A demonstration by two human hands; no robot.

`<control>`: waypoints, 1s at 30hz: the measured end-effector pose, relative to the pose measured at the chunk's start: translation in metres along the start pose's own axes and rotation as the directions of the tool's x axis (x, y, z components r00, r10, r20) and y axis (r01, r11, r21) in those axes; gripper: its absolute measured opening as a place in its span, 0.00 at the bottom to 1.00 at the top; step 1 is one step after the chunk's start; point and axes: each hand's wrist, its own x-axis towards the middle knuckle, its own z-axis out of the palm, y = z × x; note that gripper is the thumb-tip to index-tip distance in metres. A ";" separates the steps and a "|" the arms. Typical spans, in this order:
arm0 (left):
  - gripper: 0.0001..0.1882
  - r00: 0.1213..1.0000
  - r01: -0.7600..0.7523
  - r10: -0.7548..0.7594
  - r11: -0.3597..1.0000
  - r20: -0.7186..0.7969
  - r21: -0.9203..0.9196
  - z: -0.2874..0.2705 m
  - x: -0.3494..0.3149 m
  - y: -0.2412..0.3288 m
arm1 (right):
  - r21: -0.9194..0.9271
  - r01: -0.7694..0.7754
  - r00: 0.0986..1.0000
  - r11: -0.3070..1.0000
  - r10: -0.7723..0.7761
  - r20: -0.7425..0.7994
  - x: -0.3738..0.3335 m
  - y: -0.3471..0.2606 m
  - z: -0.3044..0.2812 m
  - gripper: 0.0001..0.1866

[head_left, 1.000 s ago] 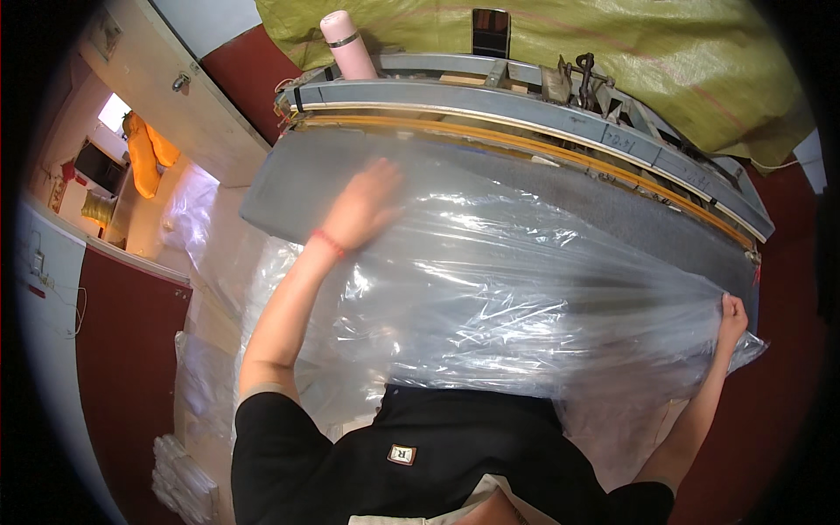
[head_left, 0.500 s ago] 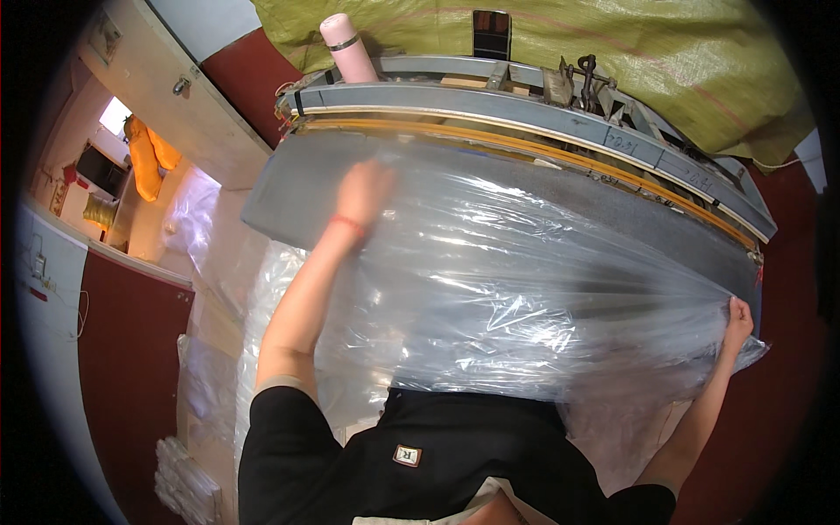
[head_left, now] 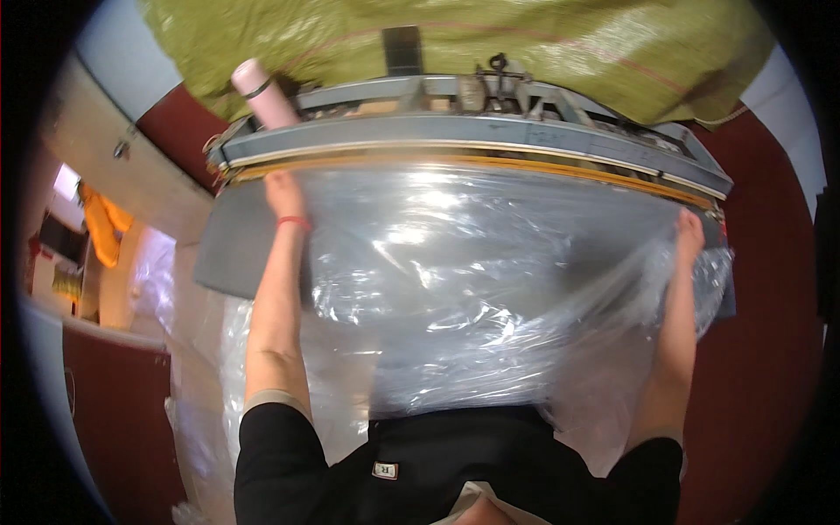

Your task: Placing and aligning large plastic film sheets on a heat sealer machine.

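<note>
A wide sheet of clear plastic film (head_left: 455, 262) lies wrinkled and shiny over a grey padded surface (head_left: 236, 236). It hangs down in front of me, close to my body. My left hand (head_left: 282, 197), wearing a red band at the wrist, is closed on the film's far left edge, close to a yellow strip (head_left: 350, 161). On the other side, my right hand (head_left: 689, 234) pinches the film's right edge, where it bunches and folds around my fingers. Both arms reach forward. The fingertips of both hands are only partly visible.
A grey metal frame (head_left: 490, 131) with the yellow strip runs along the back. A pink bottle (head_left: 264, 94) leans there, and a black clamp-like fitting (head_left: 499, 79) stands on it. Behind hangs a green woven sheet (head_left: 560, 35). A door (head_left: 105, 131) is at left.
My left hand has moved from sweeping over the film to its far left edge. My right hand has carried the film's right edge farther back, toward the frame. The view has shifted.
</note>
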 end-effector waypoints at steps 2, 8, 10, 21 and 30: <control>0.08 0.990 0.140 -0.137 0.980 0.028 -0.144 0.005 0.005 0.012 | -0.014 0.109 0.994 0.994 -0.109 0.015 0.008 0.001 0.030 0.11; 0.06 0.978 0.203 -0.183 0.941 0.100 -0.269 0.012 0.024 -0.010 | 0.031 0.075 0.991 0.997 -0.071 -0.114 0.020 0.000 0.062 0.10; 0.07 0.974 0.225 -0.219 0.948 0.049 -0.227 0.012 0.024 -0.012 | -0.098 0.054 0.989 0.994 -0.067 -0.132 0.015 -0.009 0.060 0.09; 0.06 0.957 0.239 -0.241 0.970 -0.160 -0.036 0.012 0.035 -0.024 | 0.082 0.013 0.996 0.997 -0.007 -0.084 0.001 -0.042 0.049 0.10; 0.01 0.941 0.131 0.087 0.796 0.326 -0.592 -0.134 -0.032 0.092 | -0.710 0.388 0.769 0.588 -0.631 -0.103 -0.078 -0.107 -0.094 0.23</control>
